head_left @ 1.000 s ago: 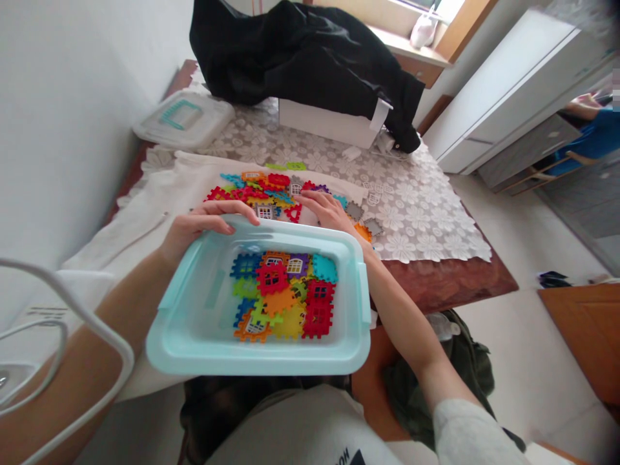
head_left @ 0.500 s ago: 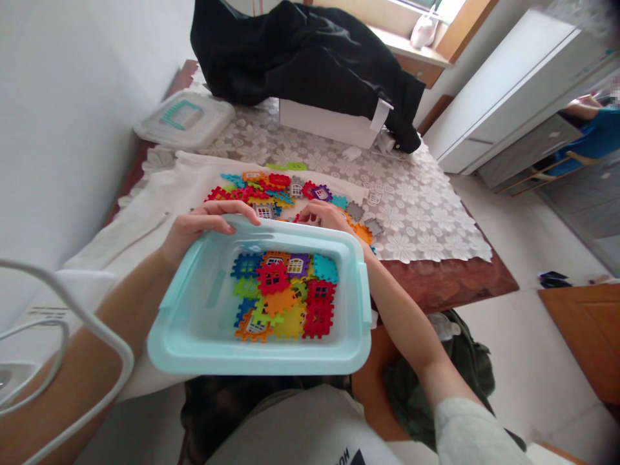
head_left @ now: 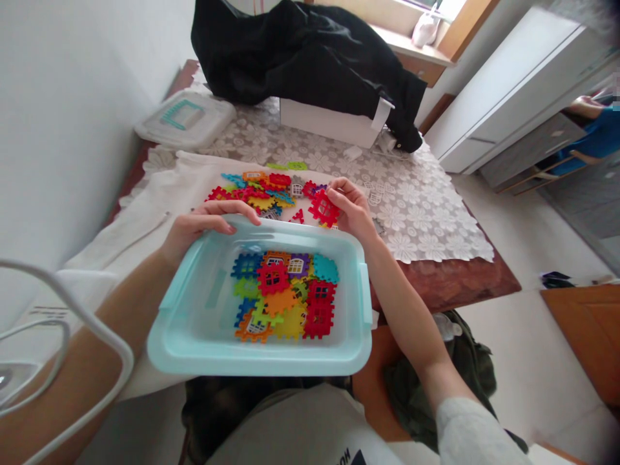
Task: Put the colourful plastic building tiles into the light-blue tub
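Grip, left hand: closed on the tray, fingers curled over the rim of a pale aqua plastic tray;
Grip, right hand: closed, fingers and thumb pinching a red waffle block with a window cut-out, just beyond the tray's far rim;
Near body: grey sleeve on the right arm; white cable lying over the left forearm;
Tray contents: interlocking waffle blocks in red, blue, orange, yellow, green and purple, overlapping flat on the tray floor, some with white window frames;
Loose pile: more waffle blocks, flat and overlapping on a white cloth, just past the tray's far rim, beside the right hand;
Floor, right: olive bag below the right forearm;
Under cloth: lace tablecloth spread over a reddish-brown surface; small grey and white pieces lie on the lace near the right hand;
Far end: clear plastic lid with an aqua handle, by the wall; white carton; heaped black garment over the carton;
Far right: white cabinet; co-worker's blue sleeve, well apart from the person's own hands
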Motion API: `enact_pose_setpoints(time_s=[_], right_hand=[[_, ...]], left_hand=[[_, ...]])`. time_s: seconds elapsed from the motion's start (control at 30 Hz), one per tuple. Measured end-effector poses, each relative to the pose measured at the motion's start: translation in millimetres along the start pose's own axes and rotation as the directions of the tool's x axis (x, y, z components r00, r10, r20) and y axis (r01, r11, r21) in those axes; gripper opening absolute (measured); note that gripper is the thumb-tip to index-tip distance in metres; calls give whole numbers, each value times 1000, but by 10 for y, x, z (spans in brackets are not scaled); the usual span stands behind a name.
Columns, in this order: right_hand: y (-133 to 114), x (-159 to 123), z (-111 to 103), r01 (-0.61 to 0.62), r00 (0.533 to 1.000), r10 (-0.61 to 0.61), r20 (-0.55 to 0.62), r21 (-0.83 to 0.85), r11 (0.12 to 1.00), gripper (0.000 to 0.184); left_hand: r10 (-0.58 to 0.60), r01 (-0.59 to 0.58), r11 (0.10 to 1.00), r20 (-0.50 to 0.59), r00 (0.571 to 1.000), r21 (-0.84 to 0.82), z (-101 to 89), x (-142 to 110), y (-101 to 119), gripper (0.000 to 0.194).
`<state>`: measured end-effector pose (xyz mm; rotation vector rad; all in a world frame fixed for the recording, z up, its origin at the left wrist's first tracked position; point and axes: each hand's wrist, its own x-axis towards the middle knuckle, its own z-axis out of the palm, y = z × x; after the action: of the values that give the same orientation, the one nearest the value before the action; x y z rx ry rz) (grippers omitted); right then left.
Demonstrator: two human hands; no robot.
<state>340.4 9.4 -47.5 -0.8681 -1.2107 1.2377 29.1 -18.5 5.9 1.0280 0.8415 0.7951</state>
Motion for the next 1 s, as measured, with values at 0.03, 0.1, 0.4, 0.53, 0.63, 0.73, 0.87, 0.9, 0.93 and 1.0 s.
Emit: enact_pose_setpoints(time_s=[0.03, 0.1, 0.4, 0.53, 0.63, 0.73, 0.87, 0.9, 0.93, 1.0], right_hand=[[-41, -24, 14, -14, 1000, 14, 20, 32, 999, 60], [-117, -74, 43, -38, 997, 33, 68, 81, 996, 60], [-196, -169, 109, -46, 991, 33, 126, 105, 993, 56], [-210, -179, 62, 23, 971, -11, 241, -46, 999, 60], [-105, -115, 3, 107, 978, -69, 197, -189, 976, 67], [109, -25, -49, 130, 991, -112, 66, -462, 877, 56], [335, -6, -67, 144, 989, -49, 139, -839, 525, 55], [357, -21, -64, 160, 984, -4, 176, -880, 446, 59], [368, -39, -59, 179, 977, 39, 210, -903, 391, 60], [365, -70, -48, 208, 964, 81, 252, -911, 355, 53]], left_hand=[[6, -6, 1000, -3, 1000, 14, -8, 5, -1, 23], [-6, 7, 999, -11, 1000, 42, -18, -2, 11, 23], [0, 0, 1000, 73, 997, -1, -113, 15, -7, 22], [-12, 11, 1000, 57, 998, 5, -95, 13, -3, 22], [-8, 7, 999, 22, 1000, 41, -57, -5, 16, 21], [16, -16, 999, 10, 1000, 45, -30, -23, 32, 21], [-5, 7, 1000, 72, 997, -19, -77, 2, 16, 23], [-10, 13, 1000, 99, 995, -27, -98, 17, 5, 23], [-9, 13, 999, 119, 993, -33, -117, 31, -5, 23], [-5, 10, 999, 133, 991, -42, -129, 43, -18, 23]])
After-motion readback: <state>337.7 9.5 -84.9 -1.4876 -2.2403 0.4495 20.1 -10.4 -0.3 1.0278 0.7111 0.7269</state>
